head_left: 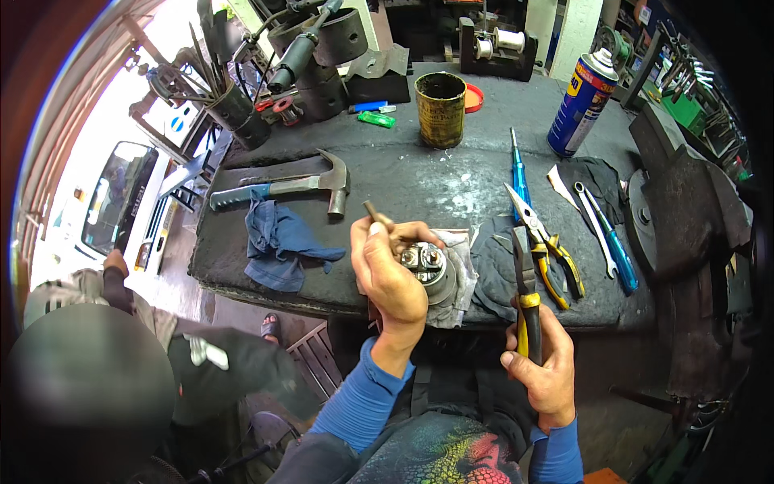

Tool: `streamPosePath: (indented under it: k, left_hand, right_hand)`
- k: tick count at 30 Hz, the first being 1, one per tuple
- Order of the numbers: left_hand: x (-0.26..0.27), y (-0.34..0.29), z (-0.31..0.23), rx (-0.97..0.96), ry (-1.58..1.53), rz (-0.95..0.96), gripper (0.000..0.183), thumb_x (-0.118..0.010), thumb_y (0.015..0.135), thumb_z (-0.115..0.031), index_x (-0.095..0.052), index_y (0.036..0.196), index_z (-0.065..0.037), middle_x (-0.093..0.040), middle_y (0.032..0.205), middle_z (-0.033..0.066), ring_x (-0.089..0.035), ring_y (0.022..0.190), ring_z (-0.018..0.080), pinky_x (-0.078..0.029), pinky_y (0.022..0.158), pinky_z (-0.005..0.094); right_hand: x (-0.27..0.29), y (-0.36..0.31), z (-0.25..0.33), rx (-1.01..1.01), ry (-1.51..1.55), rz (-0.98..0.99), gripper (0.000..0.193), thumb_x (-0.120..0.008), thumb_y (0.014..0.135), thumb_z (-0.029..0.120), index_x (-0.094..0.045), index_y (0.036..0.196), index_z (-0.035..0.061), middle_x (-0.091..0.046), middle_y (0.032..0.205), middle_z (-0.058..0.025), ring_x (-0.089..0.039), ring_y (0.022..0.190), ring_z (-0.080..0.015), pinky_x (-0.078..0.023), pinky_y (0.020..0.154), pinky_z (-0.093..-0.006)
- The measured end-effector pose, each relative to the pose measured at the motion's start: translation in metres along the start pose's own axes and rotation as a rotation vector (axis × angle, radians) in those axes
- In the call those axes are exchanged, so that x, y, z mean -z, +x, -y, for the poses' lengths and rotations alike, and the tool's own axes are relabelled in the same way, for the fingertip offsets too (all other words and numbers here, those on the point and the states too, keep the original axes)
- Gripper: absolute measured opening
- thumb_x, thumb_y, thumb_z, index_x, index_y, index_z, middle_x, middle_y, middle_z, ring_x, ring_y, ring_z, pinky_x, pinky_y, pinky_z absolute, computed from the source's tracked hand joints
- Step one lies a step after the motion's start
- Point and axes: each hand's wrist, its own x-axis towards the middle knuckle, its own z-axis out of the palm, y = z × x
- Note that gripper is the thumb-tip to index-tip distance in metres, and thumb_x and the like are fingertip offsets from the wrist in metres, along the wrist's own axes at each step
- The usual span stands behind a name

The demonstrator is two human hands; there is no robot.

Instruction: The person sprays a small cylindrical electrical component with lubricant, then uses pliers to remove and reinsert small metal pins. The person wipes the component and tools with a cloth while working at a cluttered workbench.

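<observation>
At centre, left hand point(393, 282) pinches a short brownish rod point(371, 211) that slackening could drop; right hand point(548, 365) grips yellow-black steel pliers point(528, 301).

- I see pliers point(526, 282) with yellow-and-black handles, upright, nose up, in the right hand point(550, 371).
- I see a round metal part point(438, 288), metal studs point(431, 257) on top, at the bench's point(379, 165) near edge.
- I make out a short brownish rod point(371, 212), tilted, in the left hand point(393, 282).
</observation>
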Motion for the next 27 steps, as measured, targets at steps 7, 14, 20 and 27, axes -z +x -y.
streamPosePath:
  k: [7, 14, 20, 27]
  left_hand:
    - [0.027, 0.021, 0.0, 0.187, -0.092, 0.238, 0.024, -0.036, 0.114, -0.025, -0.05, 0.11, -0.006, -0.072, 0.092, 0.0264, -0.074, 0.08, 0.0342, -0.061, 0.078, 0.0406]
    - [0.023, 0.027, 0.002, 0.204, -0.064, 0.363, 0.026, -0.034, 0.113, -0.029, -0.048, 0.108, -0.007, -0.07, 0.078, 0.0257, -0.071, 0.068, 0.0346, -0.06, 0.069, 0.0421]
    - [0.011, 0.003, 0.001, 0.104, -0.011, 0.11, 0.024, -0.036, 0.113, -0.026, -0.049, 0.11, -0.006, -0.071, 0.085, 0.0234, -0.072, 0.073, 0.0311, -0.061, 0.074, 0.0398]
    - [0.016, 0.039, -0.033, 0.359, -0.033, 0.41, 0.026, -0.057, 0.113, -0.019, -0.056, 0.125, 0.003, -0.075, 0.104, 0.0229, -0.077, 0.093, 0.0284, -0.063, 0.088, 0.0397]
  right_hand:
    - [0.004, 0.004, 0.001, 0.002, 0.007, 0.019, 0.077, -0.079, 0.081, -0.002, -0.051, 0.153, -0.0048, -0.059, 0.105, -0.0037, -0.057, 0.095, -0.01, -0.053, 0.087, -0.0279]
    - [0.003, 0.008, -0.005, 0.024, 0.024, 0.065, 0.076, -0.08, 0.083, -0.002, -0.05, 0.153, -0.0054, -0.06, 0.105, -0.0042, -0.057, 0.095, -0.0097, -0.053, 0.087, -0.0272]
    - [0.004, 0.016, 0.0, 0.001, 0.049, 0.095, 0.08, -0.081, 0.083, -0.002, -0.047, 0.156, -0.0051, -0.06, 0.105, -0.0056, -0.057, 0.092, -0.0096, -0.052, 0.082, -0.0254]
    - [0.004, 0.016, 0.0, -0.044, 0.053, 0.139, 0.081, -0.085, 0.084, 0.0, -0.047, 0.156, -0.0054, -0.064, 0.112, -0.0075, -0.061, 0.097, -0.01, -0.054, 0.083, -0.0257]
